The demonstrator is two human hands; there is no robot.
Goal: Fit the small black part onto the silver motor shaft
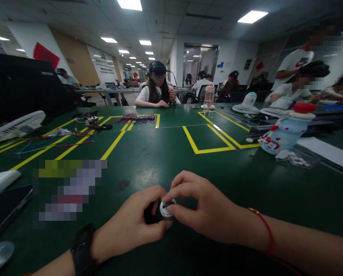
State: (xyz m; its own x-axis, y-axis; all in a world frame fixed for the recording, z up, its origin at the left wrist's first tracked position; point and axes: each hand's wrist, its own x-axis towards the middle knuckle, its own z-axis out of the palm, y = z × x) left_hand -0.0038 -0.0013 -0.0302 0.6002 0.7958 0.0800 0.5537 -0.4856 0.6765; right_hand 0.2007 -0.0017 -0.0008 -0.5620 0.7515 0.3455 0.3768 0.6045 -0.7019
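While the left hand curls its thumb and fingers around a small round piece with a pale face and dark edge, the right hand brings its thumb and forefinger close together on that face; whether they pinch a separate part there cannot be told. The piece sits at the near middle of a dark green tabletop, between the two hands, and whether it touches the surface is hidden. The work seems to be partway along: the piece is already gripped and being handled, but nothing shows it finished, and how much is left cannot be judged. Yellow tape marks outlines on the tabletop. Beyond the hands lie a bundle of wires and, farther left, loose wires; a white fan lies at the left edge. To the right stands a light blue bottle with a red top, a clear plastic bag just beside it. Across the tabletop sits a person in a dark cap. The room behind is a large, rather dim office, with more people at desks, glass doors and square ceiling lights.
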